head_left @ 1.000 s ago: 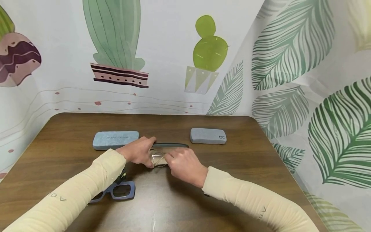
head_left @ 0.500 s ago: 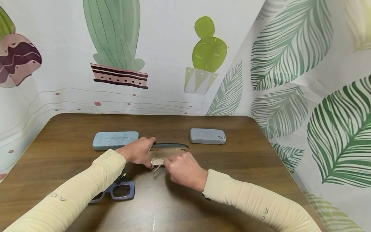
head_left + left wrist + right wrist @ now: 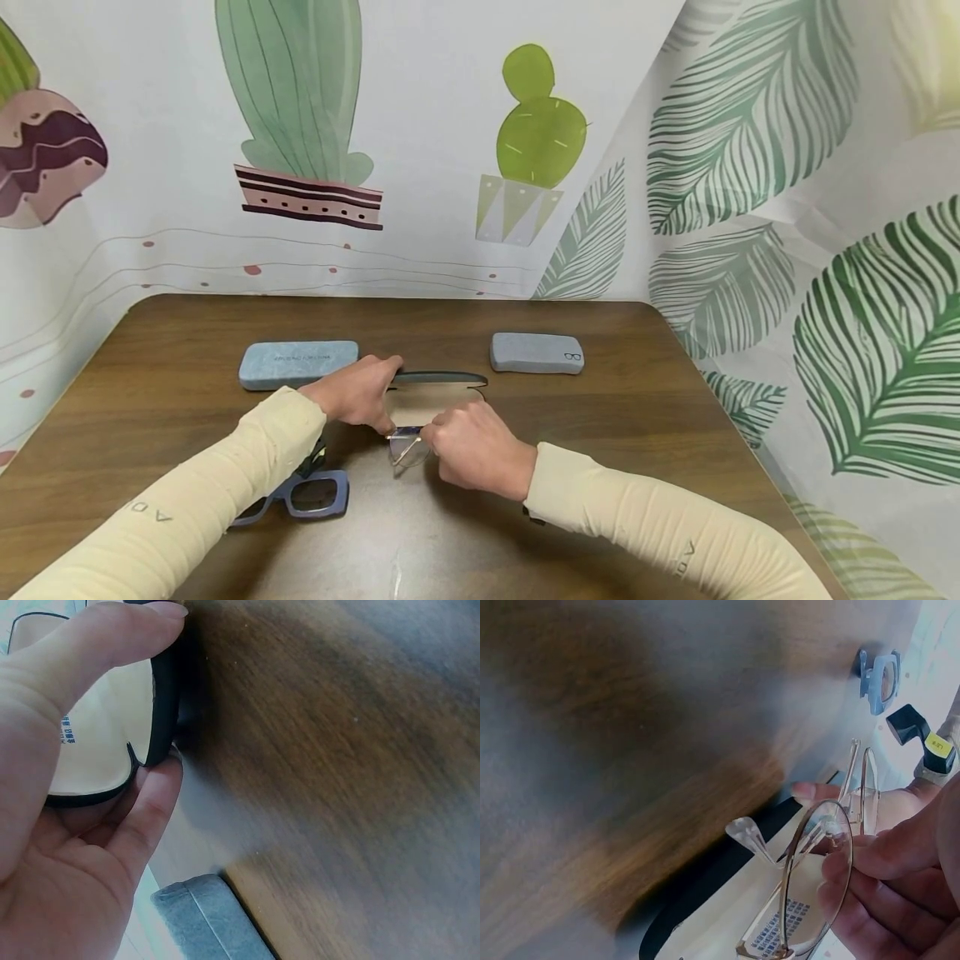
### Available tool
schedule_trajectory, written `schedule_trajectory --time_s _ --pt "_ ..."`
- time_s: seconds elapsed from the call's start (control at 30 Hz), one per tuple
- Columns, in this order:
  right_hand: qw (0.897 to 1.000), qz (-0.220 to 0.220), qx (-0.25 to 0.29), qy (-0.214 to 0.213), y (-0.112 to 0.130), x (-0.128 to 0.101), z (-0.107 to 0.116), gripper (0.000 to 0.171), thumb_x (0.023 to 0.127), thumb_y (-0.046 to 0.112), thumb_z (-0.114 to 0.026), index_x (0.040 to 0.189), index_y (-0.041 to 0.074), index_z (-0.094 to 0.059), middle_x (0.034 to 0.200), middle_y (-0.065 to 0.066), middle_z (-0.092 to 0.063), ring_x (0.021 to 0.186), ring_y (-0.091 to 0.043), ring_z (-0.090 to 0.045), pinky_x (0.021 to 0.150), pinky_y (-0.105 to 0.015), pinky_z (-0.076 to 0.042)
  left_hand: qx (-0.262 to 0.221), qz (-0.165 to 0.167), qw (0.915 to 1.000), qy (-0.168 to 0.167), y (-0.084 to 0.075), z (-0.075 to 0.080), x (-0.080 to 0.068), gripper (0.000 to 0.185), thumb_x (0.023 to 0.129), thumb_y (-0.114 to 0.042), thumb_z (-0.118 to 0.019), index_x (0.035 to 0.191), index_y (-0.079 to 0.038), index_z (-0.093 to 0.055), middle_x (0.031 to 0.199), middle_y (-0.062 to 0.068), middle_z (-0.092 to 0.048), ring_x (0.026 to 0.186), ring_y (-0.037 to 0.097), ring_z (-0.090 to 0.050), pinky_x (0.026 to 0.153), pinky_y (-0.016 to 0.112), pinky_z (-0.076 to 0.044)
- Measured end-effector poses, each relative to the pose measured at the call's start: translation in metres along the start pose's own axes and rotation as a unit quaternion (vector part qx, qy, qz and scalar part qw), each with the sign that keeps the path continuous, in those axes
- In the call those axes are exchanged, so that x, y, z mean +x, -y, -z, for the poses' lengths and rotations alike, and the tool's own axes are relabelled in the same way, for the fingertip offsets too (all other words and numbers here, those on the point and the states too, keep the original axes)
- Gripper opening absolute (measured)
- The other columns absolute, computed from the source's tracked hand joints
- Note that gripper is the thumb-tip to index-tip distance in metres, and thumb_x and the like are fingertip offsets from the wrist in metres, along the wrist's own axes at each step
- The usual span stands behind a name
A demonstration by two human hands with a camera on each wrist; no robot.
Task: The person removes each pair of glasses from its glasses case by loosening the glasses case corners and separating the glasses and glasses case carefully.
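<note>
My left hand (image 3: 358, 390) grips the left end of an open glasses case (image 3: 423, 403), dark outside and cream inside. In the left wrist view its thumb lies over the case (image 3: 94, 761) edge, with fingers beneath. My right hand (image 3: 480, 447) pinches a pair of thin-rimmed eyeglasses (image 3: 406, 451) near the middle, at the case's near edge. The right wrist view shows round clear lenses and clear temple tips on these eyeglasses (image 3: 848, 874), close over the cream lining. Part of the eyeglasses is hidden behind the right hand in the head view.
A light blue glasses case (image 3: 298, 364) lies left of the left hand. Farther right is a smaller grey-blue case (image 3: 537, 353). Blue thick-framed glasses (image 3: 313, 495) lie beside the left forearm on the wooden table (image 3: 600, 417). A patterned cloth hangs behind.
The right hand has shifted slightly toward me, and the eyeglasses have tilted and moved from over the case lining to its near edge. The left hand keeps its hold on the case.
</note>
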State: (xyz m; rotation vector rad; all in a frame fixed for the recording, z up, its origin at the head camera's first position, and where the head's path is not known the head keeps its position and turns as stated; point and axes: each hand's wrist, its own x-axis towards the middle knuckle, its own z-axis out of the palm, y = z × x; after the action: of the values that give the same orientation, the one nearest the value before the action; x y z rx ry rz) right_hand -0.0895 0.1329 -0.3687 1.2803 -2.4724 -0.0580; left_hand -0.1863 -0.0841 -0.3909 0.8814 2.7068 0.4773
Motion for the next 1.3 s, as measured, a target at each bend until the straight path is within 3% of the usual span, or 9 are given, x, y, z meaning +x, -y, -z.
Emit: schedule_trajectory --time_s 0.4,0.73,1.3 --pt "1.000 0.015 -0.002 0.016 0.007 -0.002 -0.002 0.023 0.065 0.006 -0.075 0.062 0.023 -0.059 0.056 0.012 -0.058 0.049 -0.001 -0.048 0.045 -0.021 -0.030 -0.001 0.005 1.0000 0.005 0.000 0.001 0.000 0.095 0.063 -0.030 -0.099 0.137 0.007 -0.052 0.095 0.009 -0.072 0.079 0.015 -0.063 0.082 0.039 -0.057" --pt "0.999 0.033 -0.005 0.024 0.012 -0.004 -0.006 0.023 0.065 0.011 -0.076 0.064 0.023 -0.057 0.057 0.014 -0.057 0.049 -0.002 -0.052 0.044 -0.024 -0.038 -0.008 0.021 0.9996 0.014 -0.002 0.001 0.000 0.094 0.063 -0.032 -0.099 0.136 0.005 -0.052 0.096 0.009 -0.071 0.081 0.016 -0.063 0.081 0.039 -0.057" --pt "0.998 0.038 0.032 0.043 0.018 -0.005 -0.012 0.020 0.067 0.008 -0.076 0.067 0.022 -0.061 0.060 0.014 -0.059 0.049 0.000 -0.047 0.043 -0.021 -0.034 -0.006 0.020 0.9998 0.006 -0.003 0.001 0.000 0.092 0.062 -0.030 -0.099 0.133 0.004 -0.053 0.099 0.011 -0.071 0.081 0.017 -0.062 0.079 0.038 -0.056"
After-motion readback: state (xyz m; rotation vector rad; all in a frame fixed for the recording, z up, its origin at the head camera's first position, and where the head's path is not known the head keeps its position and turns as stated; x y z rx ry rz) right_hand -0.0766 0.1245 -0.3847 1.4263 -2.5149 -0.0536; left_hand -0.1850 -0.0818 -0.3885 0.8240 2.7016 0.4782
